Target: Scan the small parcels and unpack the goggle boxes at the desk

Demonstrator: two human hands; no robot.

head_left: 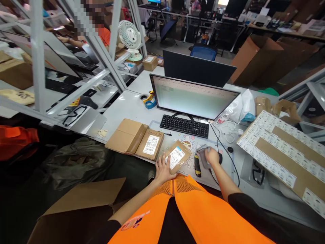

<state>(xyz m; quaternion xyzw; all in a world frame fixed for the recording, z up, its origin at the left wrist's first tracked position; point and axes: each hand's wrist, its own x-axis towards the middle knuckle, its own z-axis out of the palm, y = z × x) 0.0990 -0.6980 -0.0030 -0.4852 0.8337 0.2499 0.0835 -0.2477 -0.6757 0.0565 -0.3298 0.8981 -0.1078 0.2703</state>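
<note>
My left hand [163, 169] lies with its fingers spread over the left edge of a flat brown cardboard parcel [183, 155] with a white and blue label. The parcel rests near the desk's front edge. To its right, my right hand [212, 156] closes around a grey corded device [202, 155], which looks like a handheld scanner, though the fingers cover part of it. Between the parcel and the grey device lies a yellow and black utility knife [197, 166]. Left of my left hand is a labelled brown box [149, 144], with another cardboard box [127, 135] beside it.
A keyboard [184, 126] and monitor [193, 96] stand behind the parcel. Tape rolls [150, 103] sit at the left. A large label-covered cardboard sheet [281, 156] leans over the desk's right side. An open carton [81, 203] stands below left. Metal frame bars [101, 44] rise at the left.
</note>
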